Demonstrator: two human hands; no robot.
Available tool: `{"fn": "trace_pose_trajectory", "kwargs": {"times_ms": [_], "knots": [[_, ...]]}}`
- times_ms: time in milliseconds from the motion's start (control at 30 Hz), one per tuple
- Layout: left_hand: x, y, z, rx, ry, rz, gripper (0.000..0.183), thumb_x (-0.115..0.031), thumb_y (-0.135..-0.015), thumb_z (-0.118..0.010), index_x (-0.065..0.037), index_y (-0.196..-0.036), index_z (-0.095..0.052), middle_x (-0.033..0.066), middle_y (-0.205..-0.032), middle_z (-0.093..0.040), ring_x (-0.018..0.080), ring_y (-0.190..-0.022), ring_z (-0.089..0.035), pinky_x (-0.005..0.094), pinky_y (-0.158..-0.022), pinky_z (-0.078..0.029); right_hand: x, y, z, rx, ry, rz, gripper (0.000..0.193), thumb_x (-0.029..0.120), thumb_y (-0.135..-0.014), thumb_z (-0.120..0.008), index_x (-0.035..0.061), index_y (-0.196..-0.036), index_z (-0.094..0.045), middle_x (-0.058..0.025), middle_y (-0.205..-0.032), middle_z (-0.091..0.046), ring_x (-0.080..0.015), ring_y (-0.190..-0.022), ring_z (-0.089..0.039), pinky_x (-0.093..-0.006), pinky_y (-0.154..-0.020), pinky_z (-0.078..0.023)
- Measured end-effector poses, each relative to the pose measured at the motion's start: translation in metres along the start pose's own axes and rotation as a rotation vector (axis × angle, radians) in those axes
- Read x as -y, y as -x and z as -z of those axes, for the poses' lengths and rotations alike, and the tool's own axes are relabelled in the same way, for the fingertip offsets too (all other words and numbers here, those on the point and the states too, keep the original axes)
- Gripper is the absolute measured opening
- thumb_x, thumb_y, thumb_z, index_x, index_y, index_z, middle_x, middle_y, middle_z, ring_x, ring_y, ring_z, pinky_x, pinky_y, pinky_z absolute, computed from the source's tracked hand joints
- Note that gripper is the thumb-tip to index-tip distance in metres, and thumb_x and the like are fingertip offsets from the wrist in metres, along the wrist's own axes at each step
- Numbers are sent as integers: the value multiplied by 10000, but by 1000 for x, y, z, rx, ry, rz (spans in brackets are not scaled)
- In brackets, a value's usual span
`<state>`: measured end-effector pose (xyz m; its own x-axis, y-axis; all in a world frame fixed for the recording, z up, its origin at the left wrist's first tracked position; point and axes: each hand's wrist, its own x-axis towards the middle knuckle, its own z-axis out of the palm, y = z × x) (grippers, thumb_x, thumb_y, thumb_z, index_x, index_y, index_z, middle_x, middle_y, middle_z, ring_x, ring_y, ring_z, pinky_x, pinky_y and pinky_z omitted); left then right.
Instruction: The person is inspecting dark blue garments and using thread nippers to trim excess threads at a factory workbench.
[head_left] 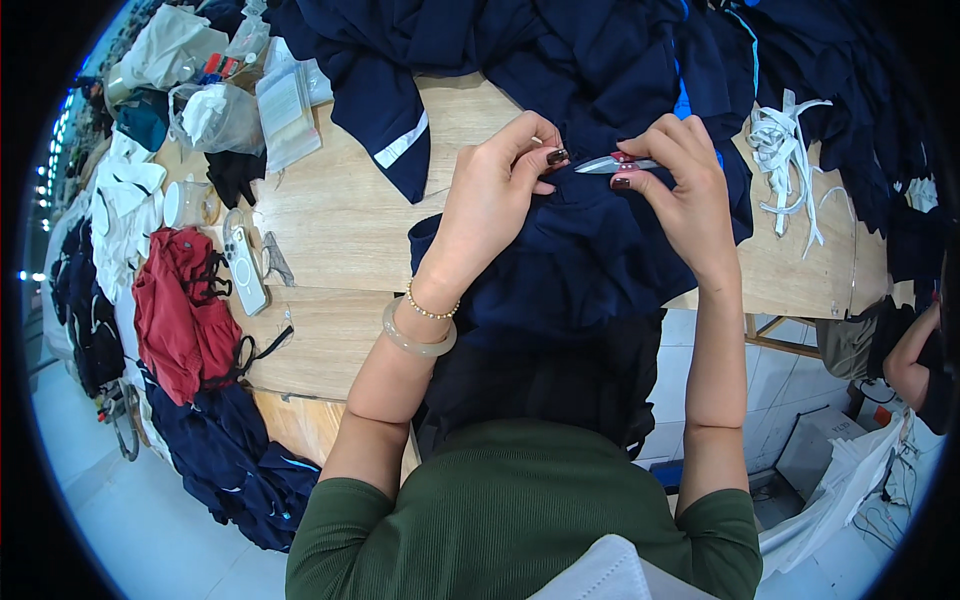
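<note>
Red-handled snips (605, 165) are gripped by the fingers of the right hand (688, 165), while those of the left hand (500, 175) are pinched over the navy garment (590, 250) at the bench (340, 240); on what cannot be told. Trimming seems underway; for a cut, the blades should be kept clear of the fabric.

Crumpled red fabric (180, 310), white phone (246, 274), tangled white strips (772, 137)

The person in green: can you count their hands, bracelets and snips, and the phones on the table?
Hands: 2 (left hand, right hand)
Bracelets: 2 (beaded bracelet, bangle)
Snips: 1
Phone: 1
Total: 6
</note>
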<state>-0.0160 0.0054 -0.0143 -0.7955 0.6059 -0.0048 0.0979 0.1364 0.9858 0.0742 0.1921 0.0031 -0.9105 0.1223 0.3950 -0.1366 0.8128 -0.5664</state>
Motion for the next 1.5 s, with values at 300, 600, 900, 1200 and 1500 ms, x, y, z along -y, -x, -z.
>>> {"fn": "trace_pose_trajectory", "kwargs": {"times_ms": [300, 600, 900, 1200, 1500], "knots": [[-3, -1, 0, 10, -32, 0, 118, -19, -977, -500, 30, -979, -607, 71, -913, -681, 118, -889, -676, 247, -721, -578, 2, -6, -2, 23, 98, 78, 190, 124, -703, -777, 73, -842, -658, -8, -815, -530, -204, -816, -473, -329, -743, -374], [6, -7, 4, -111, 78, -52, 125, -11, -991, -458, 7, -1006, -581, 89, -1006, -664, 131, -872, -668, 252, -702, -580, -5, -5, -4, -85, -248, -72, 156, 139, -838, -720, 54, -928, -625, 15, -801, -542, -135, -745, -486, -292, -680, -387], [47, -8, 70, -390, -300, -31, 311, 76, -781, -441, 8, -1031, -614, 167, -1169, -570, 303, -1165, -507, 384, -1019, -386, -42, -1, -14, 336, -859, -467, 143, 142, -919, -631, 13, -949, -686, -23, -919, -670, -96, -830, -600, -220, -703, -465], [47, 9, 70, 262, -316, -146, 189, 17, -795, -612, -19, -954, -518, 66, -957, -625, 180, -954, -598, 303, -908, -445, -22, -16, -36, 703, -21, 92, 297, -8, -815, -592, 96, -1075, -690, -82, -1067, -617, -231, -1196, -491, -371, -981, -349], [-29, 0, 135, 704, -237, 89, 296, -126, -838, -755, 57, -1052, -663, 21, -922, -698, 42, -822, -565, 216, -736, -486, -37, -24, 72, 279, -663, -497, 142, 172, -920, -632, 31, -911, -634, 40, -858, -602, -41, -833, -547, -195, -799, -412]]}}
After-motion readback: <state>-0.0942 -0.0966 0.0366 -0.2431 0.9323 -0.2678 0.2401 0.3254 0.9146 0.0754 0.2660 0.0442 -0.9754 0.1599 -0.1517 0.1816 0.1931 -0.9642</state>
